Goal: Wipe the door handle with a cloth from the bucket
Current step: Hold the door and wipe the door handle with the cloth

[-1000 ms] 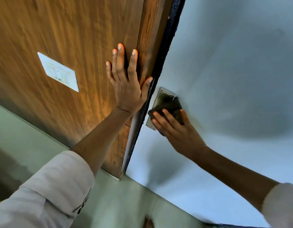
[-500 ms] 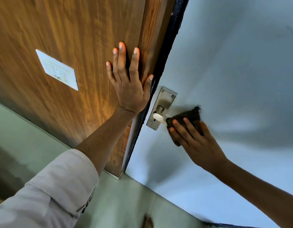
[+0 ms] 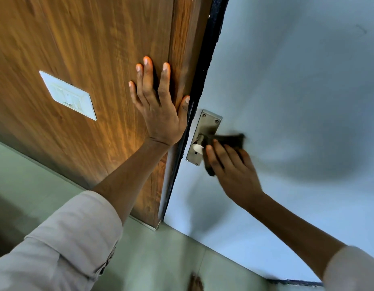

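While left hand point(image 3: 158, 114) braces the door-edge point(image 3: 200, 66) — right hand point(image 3: 232, 169) presses cloth point(image 3: 230, 139) on handle point(image 3: 199, 143).

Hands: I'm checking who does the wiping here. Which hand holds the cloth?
The right hand holds the dark cloth at the door handle. The left hand lies flat and empty on the wood panel.

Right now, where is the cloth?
In the head view the dark cloth is right of centre, held in the right hand against the door handle, just right of the metal plate.
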